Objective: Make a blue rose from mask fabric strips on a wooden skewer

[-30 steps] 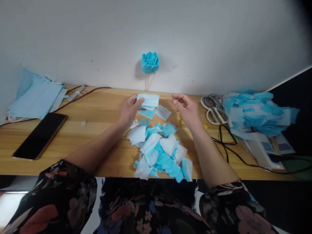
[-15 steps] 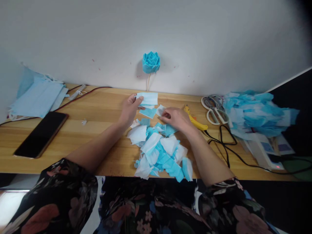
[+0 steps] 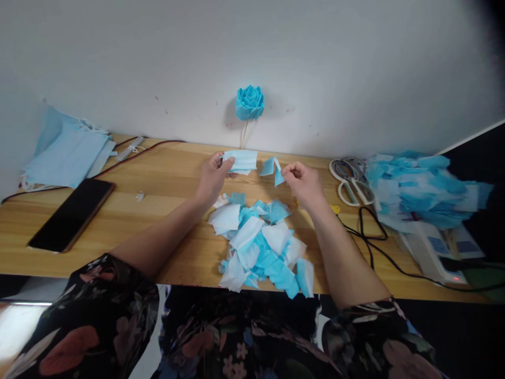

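Observation:
Between its thumb and fingers, my left hand [image 3: 214,176] pinches a pale blue rectangular sheet [image 3: 244,159] near the back of the table. To its right, my right hand [image 3: 302,181] grips a small folded blue piece [image 3: 272,168] by its lower right corner, raised over the table. A heap of blue and white torn pieces [image 3: 260,242] lies below and between both hands, reaching the front edge. Behind them a blue rose-like flower [image 3: 250,102] on a thin stick stands against the wall.
Left are stacked blue masks [image 3: 65,150] and a black phone [image 3: 73,215]. On the right lie white-handled scissors [image 3: 355,192], black cables [image 3: 379,255], a pile of blue pieces [image 3: 426,187] and a white box [image 3: 432,250]. My right forearm partly covers a yellow tool [image 3: 335,209].
My right hand has moved right and slightly up, lifting the small blue piece away from the sheet. My left hand still holds its sheet. The view has shifted slightly.

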A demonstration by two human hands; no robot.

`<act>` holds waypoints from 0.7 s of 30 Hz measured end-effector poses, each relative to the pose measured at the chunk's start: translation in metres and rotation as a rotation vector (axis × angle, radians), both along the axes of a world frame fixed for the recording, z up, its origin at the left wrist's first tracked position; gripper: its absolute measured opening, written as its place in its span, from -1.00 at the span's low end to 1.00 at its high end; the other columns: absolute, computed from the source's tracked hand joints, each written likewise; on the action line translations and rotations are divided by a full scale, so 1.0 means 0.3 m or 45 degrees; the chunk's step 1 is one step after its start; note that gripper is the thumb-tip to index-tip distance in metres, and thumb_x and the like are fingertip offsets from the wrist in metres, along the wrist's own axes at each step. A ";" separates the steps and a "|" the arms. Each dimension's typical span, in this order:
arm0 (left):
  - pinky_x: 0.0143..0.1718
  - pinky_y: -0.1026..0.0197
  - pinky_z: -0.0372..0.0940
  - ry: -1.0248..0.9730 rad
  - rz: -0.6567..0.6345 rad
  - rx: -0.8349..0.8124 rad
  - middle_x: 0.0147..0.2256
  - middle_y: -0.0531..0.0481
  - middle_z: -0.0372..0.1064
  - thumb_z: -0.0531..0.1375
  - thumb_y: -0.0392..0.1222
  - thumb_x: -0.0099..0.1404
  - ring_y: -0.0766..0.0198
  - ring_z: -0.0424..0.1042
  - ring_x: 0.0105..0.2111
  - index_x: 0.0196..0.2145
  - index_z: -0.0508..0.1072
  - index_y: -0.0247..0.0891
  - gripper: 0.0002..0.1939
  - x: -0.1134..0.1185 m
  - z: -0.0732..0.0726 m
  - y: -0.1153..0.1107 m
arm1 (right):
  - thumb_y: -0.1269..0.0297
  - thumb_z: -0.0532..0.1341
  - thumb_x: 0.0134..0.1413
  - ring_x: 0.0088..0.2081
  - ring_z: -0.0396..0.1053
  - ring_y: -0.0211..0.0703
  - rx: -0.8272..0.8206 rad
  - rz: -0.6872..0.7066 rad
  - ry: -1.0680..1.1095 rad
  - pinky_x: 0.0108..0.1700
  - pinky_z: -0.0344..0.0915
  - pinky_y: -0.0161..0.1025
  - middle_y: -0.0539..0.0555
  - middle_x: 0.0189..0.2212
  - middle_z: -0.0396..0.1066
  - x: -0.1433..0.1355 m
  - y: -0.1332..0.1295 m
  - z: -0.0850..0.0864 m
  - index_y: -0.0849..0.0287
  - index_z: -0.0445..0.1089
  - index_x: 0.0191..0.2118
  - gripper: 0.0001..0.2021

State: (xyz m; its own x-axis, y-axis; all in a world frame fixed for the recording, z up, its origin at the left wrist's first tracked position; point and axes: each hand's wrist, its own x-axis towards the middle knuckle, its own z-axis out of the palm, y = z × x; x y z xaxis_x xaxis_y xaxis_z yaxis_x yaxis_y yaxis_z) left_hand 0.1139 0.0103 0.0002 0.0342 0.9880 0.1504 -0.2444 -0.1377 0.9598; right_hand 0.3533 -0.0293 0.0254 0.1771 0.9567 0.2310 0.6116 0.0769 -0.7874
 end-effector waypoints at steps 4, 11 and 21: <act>-0.36 0.29 0.47 -0.011 -0.001 -0.013 -0.39 0.05 0.45 0.38 0.06 0.22 0.31 0.49 -0.36 -0.33 0.40 -0.23 -0.66 -0.002 -0.003 0.003 | 0.19 0.21 0.03 -0.48 0.35 -0.19 -0.040 0.105 0.066 -0.37 0.24 -0.24 -0.03 -0.52 0.47 -0.025 -0.013 0.007 0.10 0.43 -0.43 -0.87; -0.34 0.25 0.48 -0.180 -0.095 -0.052 -0.33 0.03 0.48 0.39 0.03 0.22 0.27 0.54 -0.31 -0.29 0.39 -0.22 -0.66 0.001 0.004 0.001 | 0.25 0.22 0.03 -0.45 0.39 -0.15 -0.057 0.034 -0.244 -0.34 0.20 -0.21 -0.01 -0.50 0.51 -0.031 -0.028 0.018 0.08 0.41 -0.45 -0.90; -0.17 0.11 0.52 -0.334 -0.461 -0.132 -0.29 -0.06 0.54 0.40 0.09 0.20 0.13 0.59 -0.17 -0.23 0.44 -0.22 -0.62 0.012 0.050 -0.043 | 0.27 0.21 0.08 -0.41 0.42 -0.16 -0.103 0.333 -0.179 -0.31 0.24 -0.23 -0.02 -0.47 0.51 -0.091 -0.055 0.001 0.10 0.43 -0.40 -0.91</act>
